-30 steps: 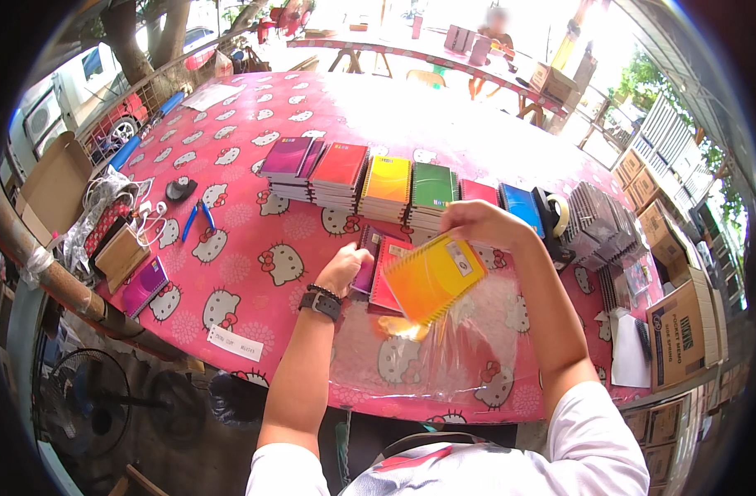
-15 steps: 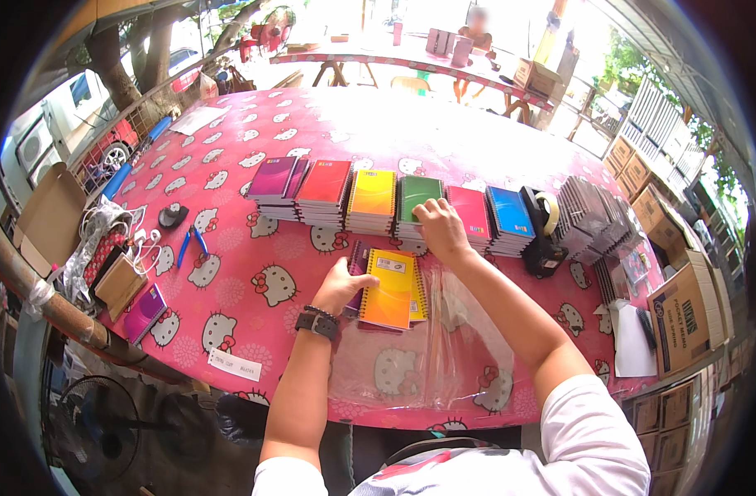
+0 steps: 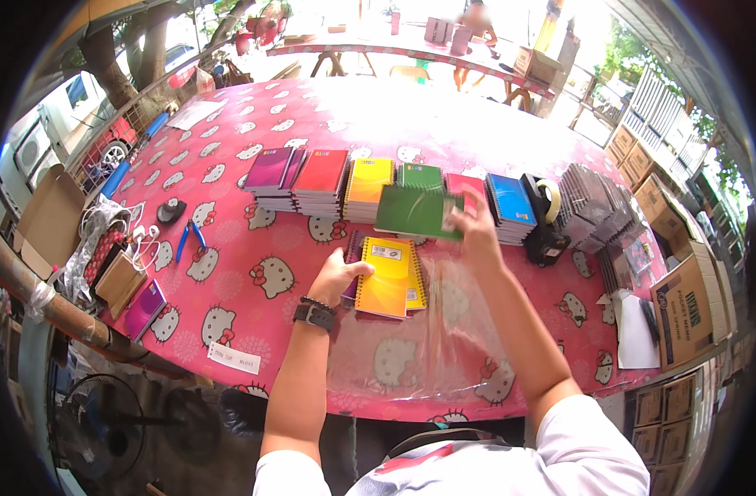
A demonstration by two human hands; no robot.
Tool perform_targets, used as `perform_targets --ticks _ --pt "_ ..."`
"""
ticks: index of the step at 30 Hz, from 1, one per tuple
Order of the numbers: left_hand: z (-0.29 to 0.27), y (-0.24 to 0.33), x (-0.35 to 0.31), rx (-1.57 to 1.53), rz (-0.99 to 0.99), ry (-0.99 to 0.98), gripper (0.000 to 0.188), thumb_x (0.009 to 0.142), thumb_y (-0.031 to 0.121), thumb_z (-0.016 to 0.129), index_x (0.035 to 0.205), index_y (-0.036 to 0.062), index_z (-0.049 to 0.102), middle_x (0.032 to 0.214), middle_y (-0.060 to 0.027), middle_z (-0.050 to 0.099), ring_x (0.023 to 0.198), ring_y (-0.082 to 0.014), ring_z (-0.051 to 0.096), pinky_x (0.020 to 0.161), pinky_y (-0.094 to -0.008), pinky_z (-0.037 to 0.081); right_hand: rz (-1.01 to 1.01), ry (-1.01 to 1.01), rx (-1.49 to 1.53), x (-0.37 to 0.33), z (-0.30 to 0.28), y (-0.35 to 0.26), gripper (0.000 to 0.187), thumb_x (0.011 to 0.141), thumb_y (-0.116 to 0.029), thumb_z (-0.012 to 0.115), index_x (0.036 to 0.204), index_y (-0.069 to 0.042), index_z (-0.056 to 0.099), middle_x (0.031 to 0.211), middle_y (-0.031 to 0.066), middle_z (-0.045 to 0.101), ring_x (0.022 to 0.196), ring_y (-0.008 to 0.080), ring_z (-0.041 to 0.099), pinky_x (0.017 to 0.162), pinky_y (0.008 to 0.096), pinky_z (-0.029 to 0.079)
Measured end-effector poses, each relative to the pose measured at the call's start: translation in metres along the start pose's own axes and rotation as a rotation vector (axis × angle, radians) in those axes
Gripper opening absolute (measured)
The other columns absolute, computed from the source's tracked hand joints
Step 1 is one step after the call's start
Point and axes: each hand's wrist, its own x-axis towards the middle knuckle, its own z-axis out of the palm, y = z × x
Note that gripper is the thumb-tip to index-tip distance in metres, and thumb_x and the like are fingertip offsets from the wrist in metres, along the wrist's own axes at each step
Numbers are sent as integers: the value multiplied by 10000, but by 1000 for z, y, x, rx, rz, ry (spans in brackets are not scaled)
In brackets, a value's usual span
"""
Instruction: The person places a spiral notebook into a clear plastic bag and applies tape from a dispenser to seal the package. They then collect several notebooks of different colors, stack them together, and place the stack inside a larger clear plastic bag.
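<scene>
My right hand (image 3: 479, 236) grips the right end of a green spiral notebook (image 3: 412, 213), tilted and raised in front of the notebook row. My left hand (image 3: 335, 279) holds a small fanned stack by its left side, thumb on the top yellow notebook (image 3: 381, 287); a purple notebook (image 3: 353, 255) peeks out underneath. Behind stand stacks of notebooks: purple (image 3: 270, 169), red (image 3: 321, 172), yellow (image 3: 369, 175), green (image 3: 419, 175), pink (image 3: 460, 183) and blue (image 3: 510, 198). The lifted notebook and my hand partly cover the green and pink stacks.
Clear plastic (image 3: 411, 364) lies before me. A black tape dispenser (image 3: 545, 240) and wrapped notebook stacks (image 3: 589, 202) stand right, beside an open carton (image 3: 688, 310). Blue pliers (image 3: 189, 240), a purple notebook (image 3: 145, 310) and a paper label (image 3: 234, 359) lie left. A person sits at the far table.
My right hand has lifted the green notebook off its stack and brought it toward me and to the right, turning it sideways. My left hand still holds the small stack.
</scene>
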Motion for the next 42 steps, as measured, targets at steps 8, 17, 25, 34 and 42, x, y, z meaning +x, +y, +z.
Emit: perform_targets --ticks 8,17,25,34,42 --pt "9 -19 16 78 154 117 747 684 224 810 1212 -72 372 1082 -150 557 982 -215 581 839 -327 493 -13 -264 -1035 -57 -26 55 338 774 -299 714 883 -14 570 799 169 650 738 302 644 674 377 494" --pt "18 -6 7 139 95 105 926 588 256 868 1260 -94 336 1140 -199 556 1046 -245 562 900 -344 459 -771 -108 -1695 45 -77 15 274 742 -156 699 995 -106 607 932 88 619 967 260 568 837 371 428" --pt "16 -1 1 184 77 118 850 586 293 868 1203 -65 406 1104 -181 570 1024 -226 564 886 -340 454 -995 98 -924 34 -46 -37 211 852 -3 562 1046 -35 639 831 112 644 739 205 608 705 297 493" --pt "10 -9 12 56 95 -37 900 713 535 732 1282 -55 359 1176 -157 530 1064 -208 535 907 -334 437 -590 -339 -879 8 7 75 197 748 -103 693 935 -54 653 847 117 621 883 279 592 806 381 474" --pt "22 4 4 18 57 64 807 654 249 842 1248 -40 379 1105 -160 565 978 -198 583 858 -332 477 -192 -253 -287 11 -26 63 161 816 -44 670 973 -22 643 728 -5 578 691 59 511 628 226 442"
